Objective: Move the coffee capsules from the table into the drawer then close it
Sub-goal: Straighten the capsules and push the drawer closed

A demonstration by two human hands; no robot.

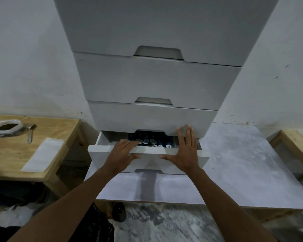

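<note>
Wooden side table (pixel 10 154), bag (pixel 6 127), spoon (pixel 30 132); left hand (pixel 123 152), right hand (pixel 184 154) on drawer (pixel 148 154)

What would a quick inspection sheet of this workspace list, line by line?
Surface: grey marbled tabletop; the tall white drawer tower stands on it.
Job's things: dark blue foil-topped coffee capsules lie inside the open white bottom drawer.
Clutter: on the wooden side table at left, a clear bag of dark contents, a metal utensil and a white paper sheet.
Hands: left hand lies over the drawer's front edge, fingers fairly straight; right hand is flat at the front, fingers spread.
Cables: nothing seen.
Surroundings: scuffed white wall; black plastic bag on the floor.
</note>
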